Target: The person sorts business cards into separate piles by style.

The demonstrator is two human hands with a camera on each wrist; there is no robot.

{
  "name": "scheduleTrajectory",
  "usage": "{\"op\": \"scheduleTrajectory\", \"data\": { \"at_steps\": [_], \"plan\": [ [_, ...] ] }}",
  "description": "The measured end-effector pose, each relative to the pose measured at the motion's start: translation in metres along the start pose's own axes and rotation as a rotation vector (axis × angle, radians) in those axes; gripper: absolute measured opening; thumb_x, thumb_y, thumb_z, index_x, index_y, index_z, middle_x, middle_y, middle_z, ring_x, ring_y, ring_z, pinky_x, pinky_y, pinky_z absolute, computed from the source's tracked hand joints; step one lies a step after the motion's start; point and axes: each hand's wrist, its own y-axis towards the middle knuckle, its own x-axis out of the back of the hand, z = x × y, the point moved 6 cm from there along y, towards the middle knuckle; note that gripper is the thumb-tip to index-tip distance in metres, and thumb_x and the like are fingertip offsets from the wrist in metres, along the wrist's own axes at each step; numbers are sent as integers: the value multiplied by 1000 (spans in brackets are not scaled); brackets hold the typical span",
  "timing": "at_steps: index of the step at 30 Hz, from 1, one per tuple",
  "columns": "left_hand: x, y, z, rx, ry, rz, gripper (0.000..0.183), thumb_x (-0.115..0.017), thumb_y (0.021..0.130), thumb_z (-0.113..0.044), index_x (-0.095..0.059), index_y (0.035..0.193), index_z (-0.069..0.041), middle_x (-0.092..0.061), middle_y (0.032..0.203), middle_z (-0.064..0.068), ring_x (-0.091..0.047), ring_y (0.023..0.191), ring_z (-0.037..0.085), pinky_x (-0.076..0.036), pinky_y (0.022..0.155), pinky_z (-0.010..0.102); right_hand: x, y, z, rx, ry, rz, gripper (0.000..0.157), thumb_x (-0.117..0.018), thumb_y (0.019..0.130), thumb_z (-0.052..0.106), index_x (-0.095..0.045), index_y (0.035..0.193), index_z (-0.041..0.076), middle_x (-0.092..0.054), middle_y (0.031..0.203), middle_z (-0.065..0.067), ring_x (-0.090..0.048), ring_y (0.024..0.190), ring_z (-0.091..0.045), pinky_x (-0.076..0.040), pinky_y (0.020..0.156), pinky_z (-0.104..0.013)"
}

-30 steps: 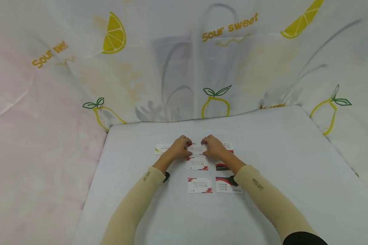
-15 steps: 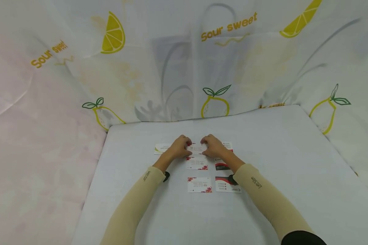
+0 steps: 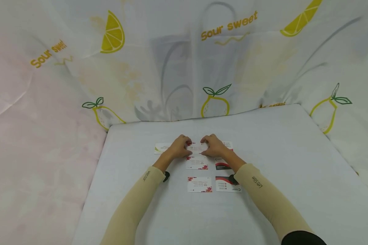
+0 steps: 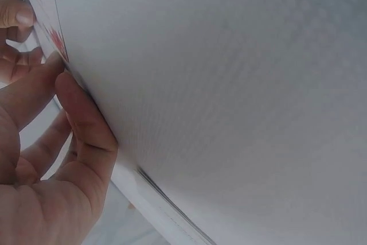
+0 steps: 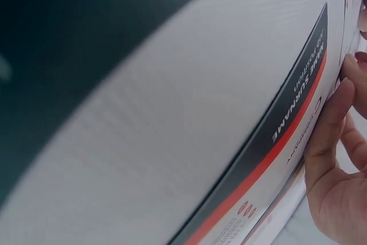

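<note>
A white business card with red flower corners (image 3: 197, 148) lies at the far middle of the layout, between my two hands. My left hand (image 3: 180, 147) holds its left end, index finger at the far edge and thumb at the near edge. Mirroring it, my right hand (image 3: 215, 146) grips the right end with curled finger and thumb. Directly below is a matching flower card (image 3: 197, 163), close to the held one. In the left wrist view, the left hand (image 4: 63, 159) has thumb and finger tips at a card's edge. A black-and-red card (image 5: 298, 96) runs beside the right hand (image 5: 338, 164).
Nearer me lie another flower card (image 3: 200, 184) and a red-black card (image 3: 225, 186). A white card with a yellow-green curve (image 3: 161, 148) sits partly behind the left hand, and a red-edged card (image 3: 228, 145) behind the right. A lemon-print cloth (image 3: 171, 68) hangs behind the white table (image 3: 279, 143).
Almost nothing differs. Both hands stay at the far middle card, with the right hand's fingers shifting only very slightly.
</note>
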Motion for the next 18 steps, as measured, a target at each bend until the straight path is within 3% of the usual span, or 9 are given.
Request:
{"op": "scheduleTrajectory", "data": {
  "at_steps": [18],
  "plan": [
    [0, 1, 0, 2, -1, 2, 42, -80, 83, -17, -63, 119, -4, -54, 117, 14, -54, 90, 20, -49, 84, 33, -1, 1, -3, -25, 16, 1, 45, -79, 84, 22, -58, 123, 11, -48, 130, -14, -51, 118, -29, -43, 102, -44]
  ]
}}
